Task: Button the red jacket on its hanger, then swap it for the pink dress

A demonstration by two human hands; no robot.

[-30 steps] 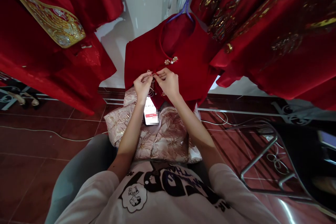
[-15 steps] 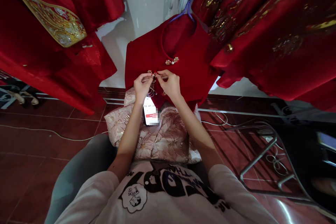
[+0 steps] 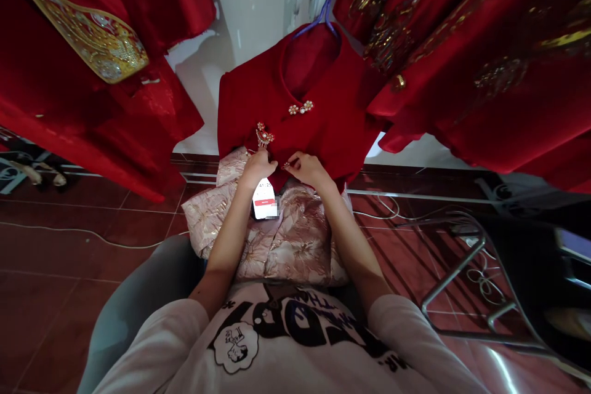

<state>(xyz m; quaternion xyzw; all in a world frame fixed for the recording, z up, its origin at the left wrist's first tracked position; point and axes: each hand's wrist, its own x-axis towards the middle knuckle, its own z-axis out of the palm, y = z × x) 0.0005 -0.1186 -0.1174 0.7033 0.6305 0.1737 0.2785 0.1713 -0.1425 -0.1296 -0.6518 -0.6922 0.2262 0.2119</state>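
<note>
A dark red garment [image 3: 323, 135] hangs on a blue hanger [image 3: 327, 9] in front of me. Near its collar is a pearl flower clasp [image 3: 301, 108], and lower left a beaded ornament with dangling strands [image 3: 264, 135]. My left hand [image 3: 259, 169] is just below that ornament, fingers drawn together, what they hold hidden. My right hand [image 3: 307, 170] pinches a small clasp piece [image 3: 286, 165] on the garment's front. Under my left hand a lit phone [image 3: 265, 202] lies on pink brocade cloth [image 3: 295, 246] across my lap.
Red garments with gold embroidery hang at left [image 3: 138, 92] and right [image 3: 462, 86]. A black chair with a metal frame [image 3: 455, 277] stands at right. White cables [image 3: 106, 237] run over the red tiled floor [image 3: 50, 308].
Both hands have moved down from the beaded ornament, which now shows uncovered. My right hand is now at the small clasp piece lower on the garment.
</note>
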